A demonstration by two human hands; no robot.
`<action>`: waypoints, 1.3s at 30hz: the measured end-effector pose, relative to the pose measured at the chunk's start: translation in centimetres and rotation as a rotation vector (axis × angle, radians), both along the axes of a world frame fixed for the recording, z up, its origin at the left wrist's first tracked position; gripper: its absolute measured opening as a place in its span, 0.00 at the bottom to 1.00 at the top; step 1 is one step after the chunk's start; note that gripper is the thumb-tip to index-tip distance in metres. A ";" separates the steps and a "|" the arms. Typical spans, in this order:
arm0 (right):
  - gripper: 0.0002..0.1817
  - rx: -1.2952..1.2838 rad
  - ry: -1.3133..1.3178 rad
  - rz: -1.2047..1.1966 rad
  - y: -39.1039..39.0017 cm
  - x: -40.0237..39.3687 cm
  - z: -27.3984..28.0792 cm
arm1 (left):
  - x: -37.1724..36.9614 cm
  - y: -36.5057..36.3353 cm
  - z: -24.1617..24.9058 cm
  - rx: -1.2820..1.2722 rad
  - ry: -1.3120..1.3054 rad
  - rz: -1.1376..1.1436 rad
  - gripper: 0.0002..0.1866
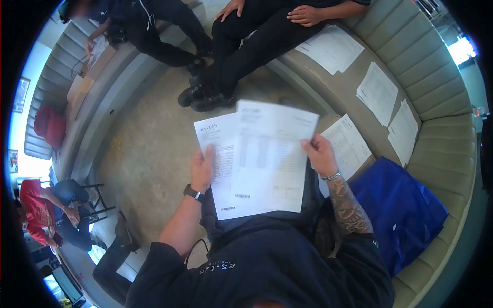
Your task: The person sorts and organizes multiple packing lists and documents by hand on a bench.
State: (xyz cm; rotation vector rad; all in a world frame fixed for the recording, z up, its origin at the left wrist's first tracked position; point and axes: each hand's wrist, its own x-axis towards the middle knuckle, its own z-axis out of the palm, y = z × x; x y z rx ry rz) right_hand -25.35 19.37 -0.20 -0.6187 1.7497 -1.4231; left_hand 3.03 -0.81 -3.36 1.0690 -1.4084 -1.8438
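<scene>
Two printed paper sheets are held up over my lap, one partly covering the other. My left hand grips the left sheet, which has "es-teh" printed at its top and a barcode near the bottom. Pinched at its right edge by my right hand is the right sheet, with a table of print and a barcode at lower left. This sheet overlaps the left one and looks slightly blurred. Beside my right hand, another printed sheet lies on the bench seat.
More paper stacks and a loose sheet lie along the curved bench. A blue bag rests at my right. Seated people in dark trousers are across from me; a person in a red shirt sits at far left.
</scene>
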 end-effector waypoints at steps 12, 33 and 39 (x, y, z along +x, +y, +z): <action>0.13 -0.074 -0.087 -0.039 2.2 -2.4 -2.2 | -0.1 -0.2 -0.1 0.010 0.000 -0.008 0.19; 0.10 0.086 0.737 0.104 -4.2 4.9 1.7 | -0.4 0.4 1.2 -0.167 -0.059 -0.069 0.22; 0.14 0.029 0.642 -0.179 -1.9 0.4 -0.8 | 0.1 0.0 0.0 -0.107 -0.003 -0.070 0.22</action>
